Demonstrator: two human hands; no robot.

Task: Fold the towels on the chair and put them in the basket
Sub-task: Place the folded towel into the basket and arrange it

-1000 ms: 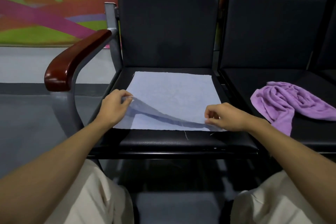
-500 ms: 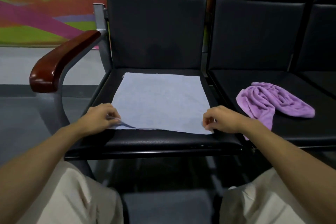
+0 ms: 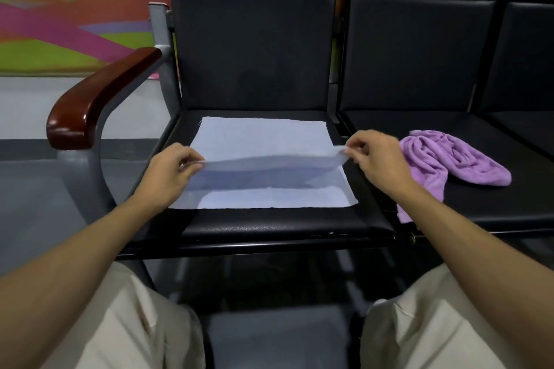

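Two towels: a pale blue towel (image 3: 263,141) lies spread on the black chair seat (image 3: 269,228) next to the armrest; a purple towel (image 3: 467,165) lies bunched on the neighbouring seat (image 3: 494,213) to the right.
Blue towel's edge: stretched taut between both hands and raised above the flat layer beneath.
Left hand (image 3: 171,168): fingers curled, thumb and fingertips pinching the edge's left corner.
Right hand (image 3: 377,159): fingers curled, pinching the right corner, near the purple towel.
Armrest (image 3: 99,99): glossy red-brown wood on a grey metal frame, left of the seat.
Wall: colourful mural (image 3: 60,9) behind the armrest.
Lap: beige trousers (image 3: 120,323) at the bottom.
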